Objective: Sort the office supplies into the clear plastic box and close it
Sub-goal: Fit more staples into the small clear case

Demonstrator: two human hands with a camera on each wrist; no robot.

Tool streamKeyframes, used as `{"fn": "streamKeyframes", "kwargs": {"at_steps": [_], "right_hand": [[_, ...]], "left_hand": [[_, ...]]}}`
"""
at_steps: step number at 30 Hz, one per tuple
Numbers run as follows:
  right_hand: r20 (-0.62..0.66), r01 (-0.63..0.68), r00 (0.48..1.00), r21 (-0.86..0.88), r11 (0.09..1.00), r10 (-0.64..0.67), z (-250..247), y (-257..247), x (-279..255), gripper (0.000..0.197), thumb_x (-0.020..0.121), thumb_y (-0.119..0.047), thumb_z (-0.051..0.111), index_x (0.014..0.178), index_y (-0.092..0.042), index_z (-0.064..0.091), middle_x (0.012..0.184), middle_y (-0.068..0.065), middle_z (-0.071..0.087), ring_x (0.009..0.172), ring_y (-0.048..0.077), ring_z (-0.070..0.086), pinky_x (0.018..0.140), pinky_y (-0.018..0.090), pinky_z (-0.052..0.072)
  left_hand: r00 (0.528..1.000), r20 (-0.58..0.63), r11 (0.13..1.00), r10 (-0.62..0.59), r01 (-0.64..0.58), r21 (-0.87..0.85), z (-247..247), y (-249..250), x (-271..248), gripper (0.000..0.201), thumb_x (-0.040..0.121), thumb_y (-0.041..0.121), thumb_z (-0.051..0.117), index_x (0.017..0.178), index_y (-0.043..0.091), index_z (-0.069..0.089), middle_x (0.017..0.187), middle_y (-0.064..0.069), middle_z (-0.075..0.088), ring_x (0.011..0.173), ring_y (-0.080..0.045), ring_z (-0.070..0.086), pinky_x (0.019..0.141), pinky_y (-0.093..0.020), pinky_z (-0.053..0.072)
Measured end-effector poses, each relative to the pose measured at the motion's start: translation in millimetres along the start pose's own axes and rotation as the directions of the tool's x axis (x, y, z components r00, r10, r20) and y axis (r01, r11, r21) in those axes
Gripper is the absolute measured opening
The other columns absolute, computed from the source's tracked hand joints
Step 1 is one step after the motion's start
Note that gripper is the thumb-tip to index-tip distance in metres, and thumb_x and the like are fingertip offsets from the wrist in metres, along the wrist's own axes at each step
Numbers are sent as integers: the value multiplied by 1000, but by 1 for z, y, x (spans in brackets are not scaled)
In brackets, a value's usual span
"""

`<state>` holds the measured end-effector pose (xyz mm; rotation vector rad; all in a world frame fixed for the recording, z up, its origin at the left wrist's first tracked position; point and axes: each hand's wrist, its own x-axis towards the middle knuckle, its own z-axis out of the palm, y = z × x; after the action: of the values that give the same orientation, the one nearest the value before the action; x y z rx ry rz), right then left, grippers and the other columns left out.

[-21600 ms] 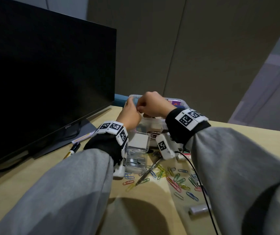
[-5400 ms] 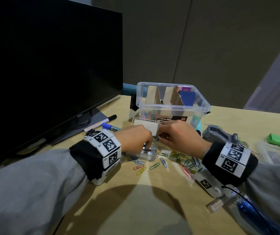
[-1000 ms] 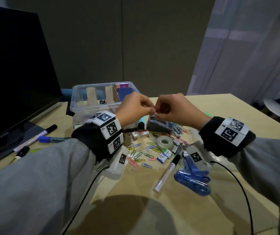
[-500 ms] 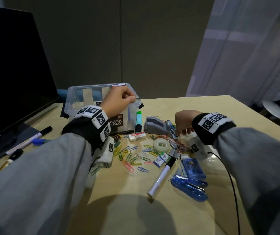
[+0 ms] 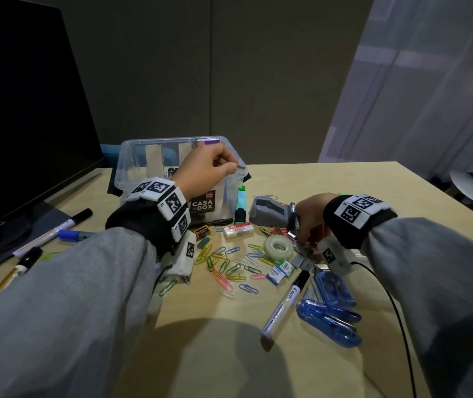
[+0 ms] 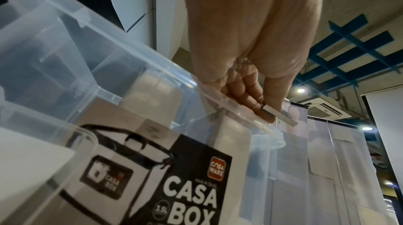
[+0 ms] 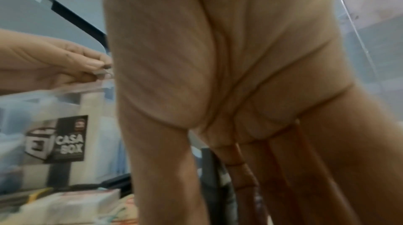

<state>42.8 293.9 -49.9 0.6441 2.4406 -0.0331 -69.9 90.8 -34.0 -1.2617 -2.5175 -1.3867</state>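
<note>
The clear plastic box (image 5: 132, 168) stands open at the back of the desk, with cardboard dividers inside. My left hand (image 5: 229, 168) hovers at its right front rim and pinches a short silver strip of staples (image 6: 281, 117) between thumb and fingertips (image 6: 257, 106). The strip sticks out just above the box rim (image 6: 130, 56). My right hand (image 5: 307, 225) is down on the desk beside a grey dispenser (image 5: 269, 215). Its fingers (image 7: 279, 177) point straight down into a pile of loose staple strips (image 5: 301, 261). What its fingertips touch is hidden.
Coloured paper clips (image 5: 229, 262), a tape roll (image 5: 278, 247), an eraser (image 5: 238, 231), a green highlighter (image 5: 241, 205), a white marker (image 5: 282, 305) and blue plastic tools (image 5: 330, 317) lie scattered on the desk. A monitor (image 5: 28, 124) stands at left, with pens (image 5: 54, 231) at its foot.
A second ago both hands met in the air over the desk. My left hand has since carried the staple strip to the box rim, and my right hand has dropped to the staple pile.
</note>
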Motion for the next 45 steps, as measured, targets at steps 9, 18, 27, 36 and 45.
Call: {"fn": "streamKeyframes", "kwargs": {"at_steps": [9, 18, 27, 36, 45], "right_hand": [[119, 28, 989, 429, 903, -87, 13, -4, 3, 13, 90, -3, 61, 80, 4, 63, 62, 16, 68, 49, 21, 66, 58, 30, 58], [38, 80, 994, 365, 928, -101, 13, -18, -18, 25, 94, 2, 45, 103, 15, 65, 80, 19, 73, 66, 25, 71, 71, 33, 60], [53, 278, 953, 239, 930, -299, 10, -49, -25, 28, 95, 1, 42, 115, 5, 61, 95, 13, 68, 82, 28, 68, 73, 36, 60], [-5, 403, 913, 165, 900, -408, 1, -56, -31, 31, 92, -3, 51, 120, -12, 58, 114, 11, 61, 90, 21, 62, 77, 32, 57], [66, 56, 997, -404, 913, -32, 4, -47, -46, 47, 68, -43, 84, 97, -12, 64, 82, 0, 65, 75, 16, 61, 72, 27, 52]], "left_hand": [[996, -76, 995, 41, -48, -84, 1, 2, -8, 8, 94, 16, 61, 101, 19, 63, 96, 5, 65, 88, -2, 62, 75, -10, 50], [860, 500, 888, 104, -306, 342, 8, 37, -48, 26, 96, 24, 58, 121, 28, 62, 94, 14, 58, 83, -3, 56, 77, -20, 47], [583, 754, 675, -301, -428, 601, 40, 54, -72, 60, 97, 9, 45, 152, 27, 32, 148, -6, 45, 127, -26, 49, 89, -32, 45], [565, 686, 604, -459, -367, 707, 23, 38, -79, 62, 95, 17, 56, 152, 29, 33, 152, -4, 40, 131, -25, 45, 87, -30, 40], [583, 635, 568, -507, -328, 755, 8, 22, -78, 55, 92, 17, 57, 145, 25, 46, 133, -5, 55, 114, -24, 55, 79, -29, 43]]}}
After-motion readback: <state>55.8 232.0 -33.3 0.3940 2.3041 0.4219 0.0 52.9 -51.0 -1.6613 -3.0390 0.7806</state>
